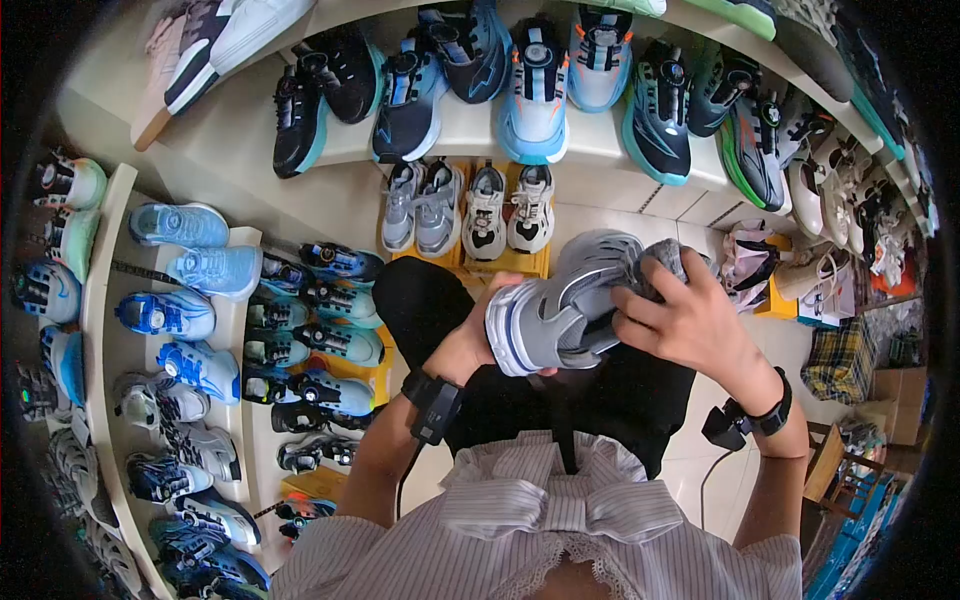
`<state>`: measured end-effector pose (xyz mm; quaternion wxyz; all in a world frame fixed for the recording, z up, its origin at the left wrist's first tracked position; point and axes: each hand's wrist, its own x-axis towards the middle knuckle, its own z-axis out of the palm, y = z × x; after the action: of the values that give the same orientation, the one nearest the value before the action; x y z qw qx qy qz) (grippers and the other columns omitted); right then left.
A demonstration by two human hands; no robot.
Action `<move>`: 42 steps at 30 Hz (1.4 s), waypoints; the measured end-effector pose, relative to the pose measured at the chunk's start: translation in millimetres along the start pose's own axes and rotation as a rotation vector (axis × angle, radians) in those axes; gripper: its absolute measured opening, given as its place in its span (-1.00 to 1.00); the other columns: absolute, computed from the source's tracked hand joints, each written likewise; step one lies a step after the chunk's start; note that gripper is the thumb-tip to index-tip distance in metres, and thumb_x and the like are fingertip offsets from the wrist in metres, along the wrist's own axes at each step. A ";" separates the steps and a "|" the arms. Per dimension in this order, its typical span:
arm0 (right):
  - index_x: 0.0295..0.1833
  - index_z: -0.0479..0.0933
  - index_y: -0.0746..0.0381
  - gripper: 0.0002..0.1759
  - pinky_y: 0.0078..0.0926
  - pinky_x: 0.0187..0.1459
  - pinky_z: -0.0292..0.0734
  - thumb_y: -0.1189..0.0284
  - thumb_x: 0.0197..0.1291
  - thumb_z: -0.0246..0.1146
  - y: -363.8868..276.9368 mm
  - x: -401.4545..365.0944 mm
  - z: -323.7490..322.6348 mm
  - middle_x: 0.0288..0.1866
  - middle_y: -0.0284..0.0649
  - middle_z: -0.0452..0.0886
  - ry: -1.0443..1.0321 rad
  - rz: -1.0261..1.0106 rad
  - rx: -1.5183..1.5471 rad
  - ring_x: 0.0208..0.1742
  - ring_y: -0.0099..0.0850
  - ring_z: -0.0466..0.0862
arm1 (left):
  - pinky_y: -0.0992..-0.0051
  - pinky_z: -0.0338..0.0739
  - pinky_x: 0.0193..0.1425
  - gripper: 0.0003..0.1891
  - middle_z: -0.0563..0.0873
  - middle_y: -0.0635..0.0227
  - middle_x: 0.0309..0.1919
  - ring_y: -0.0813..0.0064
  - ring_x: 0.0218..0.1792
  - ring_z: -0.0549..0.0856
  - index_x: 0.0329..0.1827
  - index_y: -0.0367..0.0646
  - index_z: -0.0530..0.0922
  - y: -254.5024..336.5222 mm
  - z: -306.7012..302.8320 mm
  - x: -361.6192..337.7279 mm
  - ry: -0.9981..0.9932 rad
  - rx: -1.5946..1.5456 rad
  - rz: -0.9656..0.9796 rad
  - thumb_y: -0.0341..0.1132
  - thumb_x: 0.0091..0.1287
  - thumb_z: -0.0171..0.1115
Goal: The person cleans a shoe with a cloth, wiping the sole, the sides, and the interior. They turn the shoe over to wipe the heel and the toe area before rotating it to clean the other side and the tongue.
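Over my lap I hold a grey sneaker [560, 315] with a white sole edge crossed by a dark blue line. My left hand [475, 335] grips it from the left, fingers wrapped round the sole. My right hand [685, 315] pinches a dark grey, fuzzy cloth [660, 268] against the shoe's opening on the right. Part of the sneaker's far side is hidden by the cloth and my fingers.
Sneakers fill the curved shelf [590, 175] ahead and the stepped shelves [110, 260] on the left. Two pairs, including a white sneaker [485, 215], stand on yellow boxes before me. On the right are a plaid bag [838, 360], a cardboard box [900, 400] and a wooden stool [825, 465].
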<state>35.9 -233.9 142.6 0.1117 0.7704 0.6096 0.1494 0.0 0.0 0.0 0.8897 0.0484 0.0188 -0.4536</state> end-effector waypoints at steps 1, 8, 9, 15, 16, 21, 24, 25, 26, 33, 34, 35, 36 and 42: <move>-0.30 0.55 -0.05 -0.82 -0.24 -0.12 0.40 0.30 -0.10 0.14 1.4 0.6 0.8 0.05 -0.54 0.47 0.031 0.018 -0.021 0.01 -0.38 0.40 | -0.03 0.39 0.09 -0.35 0.43 0.10 0.16 0.08 0.09 0.49 0.30 -0.09 0.22 1.7 3.3 1.0 0.134 0.137 0.107 0.05 0.16 -0.10; -0.28 0.53 0.03 -0.72 -0.26 -0.15 0.41 0.47 -0.25 0.21 -12.1 -11.1 -1.4 0.11 -0.45 0.47 0.166 0.180 0.330 -0.03 -0.31 0.48 | 0.26 0.41 0.19 -0.16 0.43 0.04 0.12 0.18 0.07 0.53 0.33 -0.17 0.08 12.5 12.9 -34.8 0.392 0.384 0.321 -0.28 -0.17 0.10; -0.26 0.53 0.06 -0.69 -0.23 -0.12 0.42 0.50 -0.27 0.22 -10.9 -15.2 -1.8 0.12 -0.41 0.47 0.214 0.248 0.498 -0.04 -0.28 0.48 | 0.27 0.39 0.21 -0.09 0.39 0.03 0.15 0.17 0.09 0.50 0.35 -0.16 0.01 12.9 16.2 -36.9 0.416 0.447 0.355 -0.29 -0.22 0.12; 0.10 0.38 0.27 -0.39 -0.34 0.18 0.25 0.44 -0.18 0.31 6.5 -14.8 32.6 0.14 -0.05 0.41 0.757 0.732 0.824 0.15 -0.21 0.42 | 0.31 0.21 0.31 0.20 0.23 0.02 0.24 0.17 0.21 0.36 0.41 -0.07 -0.25 4.1 28.6 -42.1 0.415 0.737 0.382 -0.23 -0.43 0.21; 0.13 0.34 0.28 -0.35 -0.36 0.19 0.24 0.42 -0.17 0.32 7.9 -5.8 30.9 0.13 -0.07 0.41 0.746 0.792 0.882 0.15 -0.24 0.41 | 0.33 0.15 0.33 0.22 0.18 0.04 0.28 0.18 0.27 0.28 0.42 -0.06 -0.27 -0.1 37.2 -38.9 0.375 0.771 0.359 -0.20 -0.45 0.21; 0.22 0.22 0.28 -0.25 -0.43 0.24 0.14 0.46 -0.17 0.34 -12.3 33.7 37.6 0.19 -0.11 0.31 0.772 0.785 1.130 0.23 -0.35 0.32 | 0.40 0.04 0.36 0.10 0.25 0.18 0.27 0.31 0.30 0.22 0.39 -0.19 -0.05 -13.7 44.0 -13.8 0.349 0.802 0.361 -0.25 -0.26 0.44; 0.21 0.24 0.29 -0.30 -0.41 0.24 0.16 0.49 -0.16 0.27 -14.6 38.7 36.7 0.18 -0.11 0.35 0.748 0.782 1.151 0.22 -0.29 0.34 | 0.41 0.06 0.35 0.06 0.27 0.18 0.25 0.32 0.30 0.23 0.38 -0.21 -0.01 -15.1 40.1 -11.6 0.329 0.852 0.418 -0.24 -0.22 0.45; 0.20 0.25 0.29 -0.31 -0.40 0.23 0.17 0.50 -0.16 0.25 -14.4 37.9 38.1 0.17 -0.10 0.36 0.705 0.778 1.102 0.21 -0.26 0.36 | 0.42 0.08 0.34 0.04 0.27 0.16 0.24 0.32 0.28 0.25 0.37 -0.23 0.01 -16.0 41.8 -11.1 0.358 0.860 0.446 -0.23 -0.20 0.45; 0.13 0.35 0.26 -0.39 -0.36 0.20 0.21 0.52 -0.18 0.22 -13.6 36.7 41.6 0.15 -0.07 0.38 0.698 0.740 1.039 0.16 -0.17 0.40 | 0.42 0.10 0.33 0.02 0.28 0.15 0.23 0.33 0.27 0.27 0.35 -0.25 0.02 -17.2 42.4 -11.1 0.387 0.867 0.474 -0.22 -0.18 0.45; -0.08 0.51 0.22 -0.54 -0.22 0.09 0.32 0.51 -0.27 0.19 -12.3 30.5 23.8 0.08 -0.16 0.47 0.525 0.400 0.689 0.00 -0.09 0.42 | 0.39 0.16 0.30 0.04 0.30 0.06 0.20 0.29 0.23 0.31 0.34 -0.32 0.01 -13.8 32.8 -9.9 0.477 0.932 0.511 -0.14 -0.17 0.46; -0.08 0.51 0.22 -0.54 -0.22 0.09 0.32 0.51 -0.27 0.19 -9.1 31.2 22.0 0.08 -0.16 0.47 0.526 0.400 0.688 0.00 -0.09 0.42 | 0.41 0.18 0.29 0.04 0.31 0.04 0.19 0.28 0.22 0.32 0.30 -0.35 0.05 -11.1 31.1 -9.3 0.485 0.957 0.534 -0.14 -0.21 0.49; -0.07 0.50 0.21 -0.53 -0.22 0.08 0.33 0.50 -0.27 0.20 -5.3 32.2 21.1 0.07 -0.17 0.47 0.593 0.494 0.585 0.00 -0.09 0.42 | 0.41 0.18 0.29 0.04 0.31 0.04 0.19 0.28 0.22 0.32 0.30 -0.35 0.05 -11.0 31.3 -9.0 0.486 0.959 0.533 -0.14 -0.21 0.49; -0.06 0.49 0.20 -0.52 -0.22 0.07 0.34 0.49 -0.28 0.21 -3.2 32.3 20.5 0.06 -0.19 0.48 0.657 0.586 0.479 0.01 -0.10 0.42 | 0.41 0.19 0.28 0.04 0.33 0.04 0.17 0.28 0.21 0.33 0.29 -0.36 0.06 -11.7 33.7 -7.8 0.516 1.064 0.582 -0.15 -0.23 0.51; -0.15 0.53 0.12 -0.57 -0.25 -0.02 0.41 0.46 -0.31 0.26 -13.4 39.1 17.4 0.02 -0.33 0.51 0.556 0.451 0.365 -0.01 -0.13 0.44 | 0.42 0.28 0.22 0.01 0.39 0.04 0.11 0.29 0.16 0.40 0.27 -0.37 0.09 -13.7 39.4 -1.9 0.517 1.073 0.653 -0.21 -0.22 0.52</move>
<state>38.5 -192.7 125.3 -0.2317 0.8224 0.4486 0.2623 -12.6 -10.5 38.4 0.8008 0.5932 -0.0124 -0.0818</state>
